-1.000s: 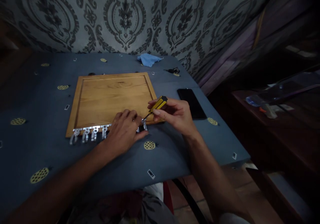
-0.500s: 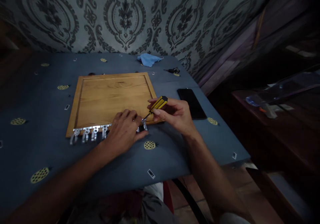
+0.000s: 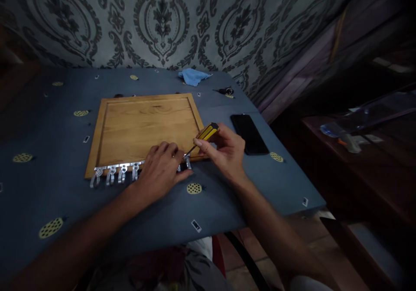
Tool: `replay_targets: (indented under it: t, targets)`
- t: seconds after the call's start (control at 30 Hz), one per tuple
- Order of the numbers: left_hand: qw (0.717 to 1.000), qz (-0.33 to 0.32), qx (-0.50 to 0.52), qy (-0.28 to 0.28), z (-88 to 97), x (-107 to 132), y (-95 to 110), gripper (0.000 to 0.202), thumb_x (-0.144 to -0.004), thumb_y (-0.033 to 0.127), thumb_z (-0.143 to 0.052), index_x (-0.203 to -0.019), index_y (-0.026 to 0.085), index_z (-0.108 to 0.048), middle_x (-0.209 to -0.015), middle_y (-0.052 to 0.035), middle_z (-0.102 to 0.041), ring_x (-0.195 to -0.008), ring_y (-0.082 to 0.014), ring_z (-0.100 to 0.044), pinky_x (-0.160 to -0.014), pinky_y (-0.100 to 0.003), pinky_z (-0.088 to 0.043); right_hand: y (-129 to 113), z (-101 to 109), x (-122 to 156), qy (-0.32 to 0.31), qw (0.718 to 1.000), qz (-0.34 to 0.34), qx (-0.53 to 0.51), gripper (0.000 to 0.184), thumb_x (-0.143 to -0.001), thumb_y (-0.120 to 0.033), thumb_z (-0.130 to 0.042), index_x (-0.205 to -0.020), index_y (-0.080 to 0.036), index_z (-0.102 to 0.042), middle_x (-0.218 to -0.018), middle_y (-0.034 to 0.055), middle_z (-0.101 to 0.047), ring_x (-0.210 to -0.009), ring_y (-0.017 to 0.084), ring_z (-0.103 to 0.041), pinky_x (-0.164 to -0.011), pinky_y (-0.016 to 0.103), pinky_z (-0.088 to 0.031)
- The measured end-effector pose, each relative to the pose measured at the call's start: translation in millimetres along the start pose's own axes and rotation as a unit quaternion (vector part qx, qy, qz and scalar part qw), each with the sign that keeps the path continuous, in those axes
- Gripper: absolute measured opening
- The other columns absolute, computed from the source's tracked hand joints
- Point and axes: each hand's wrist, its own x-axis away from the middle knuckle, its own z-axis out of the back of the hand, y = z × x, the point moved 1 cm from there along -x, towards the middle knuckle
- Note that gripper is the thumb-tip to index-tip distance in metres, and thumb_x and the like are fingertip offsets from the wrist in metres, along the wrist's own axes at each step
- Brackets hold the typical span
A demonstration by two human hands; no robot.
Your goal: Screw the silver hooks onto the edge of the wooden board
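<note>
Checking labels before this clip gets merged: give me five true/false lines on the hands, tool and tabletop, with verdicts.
1. The right hand holds a screwdriver with a yellow-and-black handle. True.
2. Both hands are on the screwdriver. False: the left hand lies over the row of metal hooks along the near edge of the wooden board.
3. The phone lies to the right of the wooden board. True.
4. A cloth lies on the wooden board. False: the blue cloth lies on the table, beyond the wooden board.
5. The screwdriver's tip points toward the phone. False: it points down at the right end of the metal hooks.
</note>
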Motion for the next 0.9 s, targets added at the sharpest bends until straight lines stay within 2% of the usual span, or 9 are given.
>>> replay_targets:
  t: [0.2, 0.4, 0.63, 0.9]
  targets:
    - [1.0, 0.002, 0.014, 0.004, -0.4, 0.9, 0.0, 0.041, -0.097, 0.052, -0.066, -0.116, 0.016, -0.067, -0.119, -0.0106, -0.067, -0.117, -0.0322, -0.058, -0.097, -0.046, -0.049, -4.2, 2.3, -0.8, 0.052, 0.998, -0.007, -0.018, 0.038, -0.08, -0.05, -0.085, -0.076, -0.024, -0.058, -0.068, -0.0049, -0.056, -0.05, 0.01, -0.054, -0.046, 0.026, -0.048]
    - [1.0, 0.004, 0.012, 0.004, -0.5, 0.5, -0.4, 0.041, -0.096, 0.051, -0.067, -0.119, 0.017, -0.067, -0.118, -0.0107, -0.066, -0.117, -0.0324, -0.058, -0.097, -0.046, -0.048, -1.1, 1.9, -1.3, 0.028, 0.999, 0.007, -0.013, 0.035, -0.081, -0.042, -0.086, -0.075, -0.023, -0.058, -0.067, -0.0051, -0.055, -0.054, 0.01, -0.054, -0.049, 0.026, -0.048]
    - [1.0, 0.001, 0.013, 0.015, -1.3, 0.3, -0.3, 0.042, -0.096, 0.053, -0.067, -0.12, 0.019, -0.067, -0.118, -0.0097, -0.066, -0.115, -0.0319, -0.058, -0.096, -0.045, -0.048, 0.1, 0.1, -1.8, 0.019, 1.0, -0.014, -0.001, 0.042, -0.079, -0.054, -0.084, -0.073, -0.024, -0.056, -0.065, -0.0045, -0.055, -0.053, 0.011, -0.053, -0.049, 0.028, -0.048]
    - [1.0, 0.004, 0.002, 0.006, -1.1, 0.2, 0.4, 0.042, -0.096, 0.053, -0.067, -0.119, 0.018, -0.067, -0.119, -0.01, -0.067, -0.116, -0.0317, -0.058, -0.096, -0.044, -0.047, 1.1, 0.2, -1.7, -0.006, 1.0, -0.012, -0.001, 0.04, -0.078, -0.053, -0.086, -0.074, -0.023, -0.059, -0.066, -0.0041, -0.055, -0.056, 0.011, -0.054, -0.052, 0.027, -0.049]
